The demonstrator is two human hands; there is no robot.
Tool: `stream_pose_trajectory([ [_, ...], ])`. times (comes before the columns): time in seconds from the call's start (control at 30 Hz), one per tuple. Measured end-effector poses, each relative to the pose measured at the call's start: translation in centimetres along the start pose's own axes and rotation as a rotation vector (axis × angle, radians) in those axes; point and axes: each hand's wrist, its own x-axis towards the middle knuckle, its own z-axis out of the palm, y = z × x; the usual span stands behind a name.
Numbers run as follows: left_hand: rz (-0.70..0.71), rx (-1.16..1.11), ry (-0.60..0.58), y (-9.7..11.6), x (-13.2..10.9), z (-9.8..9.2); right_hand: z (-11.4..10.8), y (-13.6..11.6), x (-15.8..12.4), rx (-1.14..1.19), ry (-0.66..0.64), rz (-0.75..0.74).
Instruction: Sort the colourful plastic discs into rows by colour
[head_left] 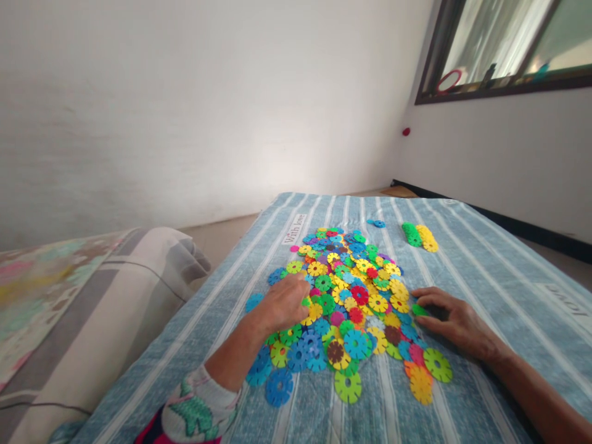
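A wide pile of colourful flat notched plastic discs (349, 295) is spread over the cloth in front of me. On the left side of the pile is my left hand (284, 301), its fingers curled down among the discs; the fingertips are hidden, so what they hold cannot be made out. My right hand (451, 314) rests low at the pile's right edge. Between its thumb and fingers is a green disc (420, 310), seemingly pinched. Nearest me lie a lime green disc (348, 386), a blue disc (279, 387) and an orange disc (420, 385).
Farther back, a row of green discs (411, 234) lies beside a row of yellow discs (427, 238). A few joined blue discs (378, 223) lie near the far edge. Striped blue cloth (490, 290) covers the table. At left is a fabric-covered piece of furniture (134, 290).
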Motion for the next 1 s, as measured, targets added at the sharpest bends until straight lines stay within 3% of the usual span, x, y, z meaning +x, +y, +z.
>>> stream_pose_trajectory([
  [0.23,-0.033,-0.076,0.114,0.2,0.7,-0.2,0.3,-0.4,0.1,0.018,0.064,-0.021],
  [0.37,-0.114,-0.557,0.214,1.5,1.1,-0.1,1.1,-1.5,0.2,0.032,0.199,-0.139],
  [0.5,-0.214,-1.172,0.078,4.1,1.1,0.8,2.3,-3.6,0.4,0.090,0.259,-0.267],
  [0.6,-0.242,-1.456,-0.036,6.2,1.0,1.7,3.2,-5.4,0.3,0.132,0.271,-0.330],
  [0.77,-0.318,-1.790,-0.201,8.5,0.7,3.1,4.5,-7.8,-0.3,0.195,0.228,-0.411],
  [0.9,-0.364,-1.923,-0.258,9.0,0.6,3.6,5.3,-8.8,-0.6,0.226,0.140,-0.397],
  [1.0,-0.371,-1.992,-0.278,9.0,0.6,3.7,5.7,-9.0,-0.6,0.247,0.176,-0.394],
])
